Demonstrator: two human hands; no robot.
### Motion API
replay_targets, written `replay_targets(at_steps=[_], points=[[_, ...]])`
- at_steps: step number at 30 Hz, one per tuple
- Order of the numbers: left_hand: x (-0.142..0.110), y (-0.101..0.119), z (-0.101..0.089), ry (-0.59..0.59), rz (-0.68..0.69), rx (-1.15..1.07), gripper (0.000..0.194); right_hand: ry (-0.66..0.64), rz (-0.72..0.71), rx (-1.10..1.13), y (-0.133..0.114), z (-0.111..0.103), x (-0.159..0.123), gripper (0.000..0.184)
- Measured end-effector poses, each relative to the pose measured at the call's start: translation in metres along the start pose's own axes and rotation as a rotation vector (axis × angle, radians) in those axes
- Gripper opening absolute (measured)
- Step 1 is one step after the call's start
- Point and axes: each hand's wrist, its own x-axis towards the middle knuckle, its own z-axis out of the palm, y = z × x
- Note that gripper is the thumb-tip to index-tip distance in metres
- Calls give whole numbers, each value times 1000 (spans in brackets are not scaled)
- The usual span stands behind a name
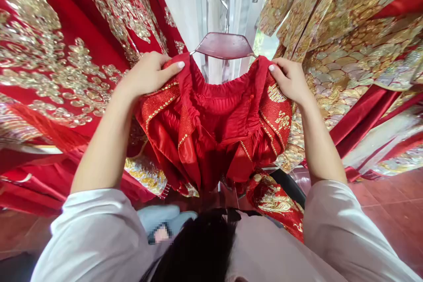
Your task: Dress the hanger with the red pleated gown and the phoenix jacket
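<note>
A red dress (214, 130) hangs at the centre of the scene, its gathered neckline at the far end and its ruffled, bead-edged folds falling toward the person. It sits on a hanger (226, 45), whose pinkish plate shows above the neckline and whose wire ends run to the two shoulders. The metal hook (227, 6) rises beyond the plate; its top meets the edge of the view, so I cannot tell whether anything bears it.

The left hand (150, 75) grips the dress at the left shoulder, thumb on the near face and the other fingers mostly hidden. The right hand (290, 80) grips the right shoulder likewise, beside gold embroidery. Both are closed on cloth, set wide apart.

The step in hand looks like holding the shoulders spread and level on the hanger. A next move would call for keeping both sides even, with the wire ends seated under the fabric, before either hand lets go; the loose ruffles could slip off one end.

A sequinned red garment (79, 57) hangs on the left, a gold garment (346, 48) on the right. Nearer, on the right, lies a gold-patterned red cloth (276, 202), low above the tiled floor (393, 205).
</note>
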Motion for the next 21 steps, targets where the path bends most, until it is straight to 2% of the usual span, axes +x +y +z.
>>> replay_targets(at_steps=[3, 9, 12, 14, 17, 21], points=[[-4, -8, 15, 33, 95, -80, 56, 98, -30, 74, 2, 8, -6, 47], [4, -29, 41, 349, -4, -266, 60, 362, -51, 122, 6, 12, -12, 49], [-1, -29, 42, 418, 35, -247, 62, 390, -45, 119, 8, 10, -15, 50], [-7, -25, 39, 372, 72, -196, 66, 339, -27, 61, 8, 9, -18, 48], [-16, -19, 36, 222, 104, -37, 76, 249, -1, -101, 8, 8, -19, 49], [-13, -17, 34, 148, 56, 162, 85, 133, 84, -312, 10, 7, -11, 66]])
